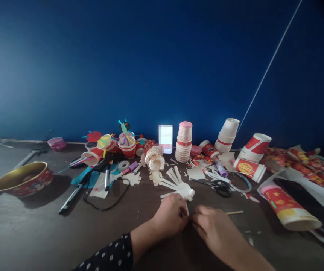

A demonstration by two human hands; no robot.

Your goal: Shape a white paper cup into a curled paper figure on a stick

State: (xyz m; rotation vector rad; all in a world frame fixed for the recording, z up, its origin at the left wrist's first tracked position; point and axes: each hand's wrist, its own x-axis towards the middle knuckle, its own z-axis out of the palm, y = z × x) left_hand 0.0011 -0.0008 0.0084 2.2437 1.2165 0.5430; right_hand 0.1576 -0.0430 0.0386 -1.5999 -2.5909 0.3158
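In front of me lies a white paper cup (183,189) cut into long strips that fan out around its round base. One strip near me is curled up into a small roll. My left hand (171,214) is closed on a strip on the near side of the cut cup. Beside it my right hand (211,224) has its thumb and fingers pinched together at the near end of that strip; what lies between the fingertips is hidden. A thin pale stick (235,213) shows beyond the right hand; I cannot tell whether the hand holds it.
Black scissors (221,188) lie right of the cut cup. Stacked paper cups (183,145) stand behind. A red cup (291,209) rests on its side by a dark phone (311,207). Leftward are a marker (107,177), a dark cord (101,208) and a gold-lined bowl (23,178).
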